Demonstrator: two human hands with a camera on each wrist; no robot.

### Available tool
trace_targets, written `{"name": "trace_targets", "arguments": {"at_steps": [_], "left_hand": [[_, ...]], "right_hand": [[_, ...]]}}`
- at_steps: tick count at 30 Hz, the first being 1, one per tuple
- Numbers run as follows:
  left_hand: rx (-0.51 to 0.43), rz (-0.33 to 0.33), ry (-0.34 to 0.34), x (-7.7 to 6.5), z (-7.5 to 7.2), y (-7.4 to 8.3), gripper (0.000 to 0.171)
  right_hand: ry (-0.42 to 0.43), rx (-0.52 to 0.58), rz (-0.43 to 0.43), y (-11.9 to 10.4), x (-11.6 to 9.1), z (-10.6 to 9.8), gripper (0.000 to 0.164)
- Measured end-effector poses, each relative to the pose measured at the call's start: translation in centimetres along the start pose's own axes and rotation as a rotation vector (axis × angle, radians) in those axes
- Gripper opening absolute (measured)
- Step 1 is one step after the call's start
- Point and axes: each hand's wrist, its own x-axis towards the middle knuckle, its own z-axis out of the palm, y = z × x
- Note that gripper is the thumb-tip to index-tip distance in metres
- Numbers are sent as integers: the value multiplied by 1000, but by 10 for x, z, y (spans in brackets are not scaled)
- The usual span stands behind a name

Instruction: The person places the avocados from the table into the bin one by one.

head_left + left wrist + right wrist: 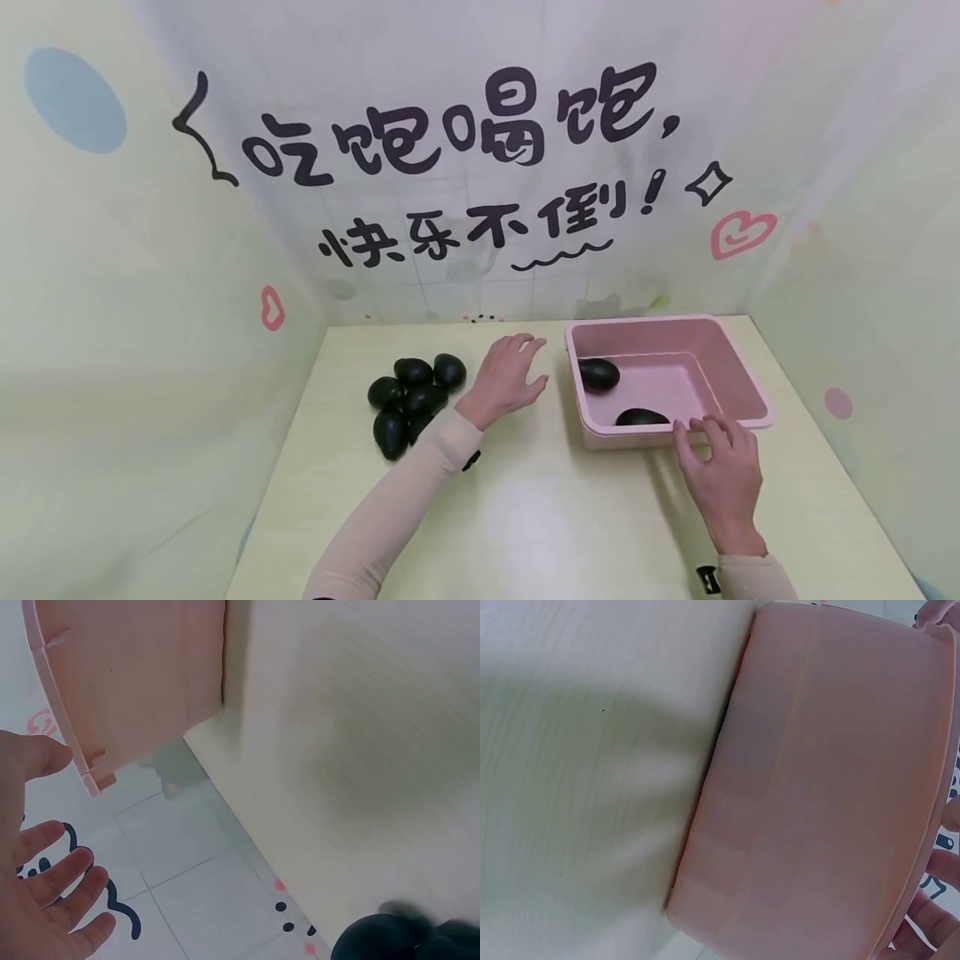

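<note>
Backdrop sheeting [420,58] is the biggest thing by far, pale and lightly creased, standing along the back and both sides, with big black Chinese lettering across the rear part plus some hearts and dots. Next down is the surface [540,508], light with a faint wood grain, its back edge and both side edges running right up to that sheeting. Most of the moving room is the wide stretch in front and the strip in the middle, between the fruit on the left and the bin.

Speaking of which, the pink bin [630,440] sits toward the back right, its far rim near the back edge and its right corner just inside the right edge. Open top, pretty low walls.

Two light sleeves [397,508] reach in from the front. Right hand [722,479] has its thumb and bent fingers gripping the bin's near rim. Left hand [506,375] hangs over that middle strip, fingers loosely spread, nothing in it.

Smallest stuff: dark avocados [425,400] bunched at the back left, some touching, one partly behind the left sleeve. Two more avocados [599,375] are in the bin, one against its left wall, the other half hidden by the near rim.
</note>
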Motion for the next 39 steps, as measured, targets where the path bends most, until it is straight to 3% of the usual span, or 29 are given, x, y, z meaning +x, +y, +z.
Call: {"name": "trace_targets", "arguments": {"at_steps": [17,25,39], "left_hand": [[-13,-57,2,-19,9,-24,57],[-29,-131,-12,-29,15,-36,57],[-62,-165,4,-47,27,-53,54]], "right_hand": [[23,13,-9,-3,0,0,24],[23,16,-1,-2,0,0,24],[30,10,0,0,-3,3,24]]}}
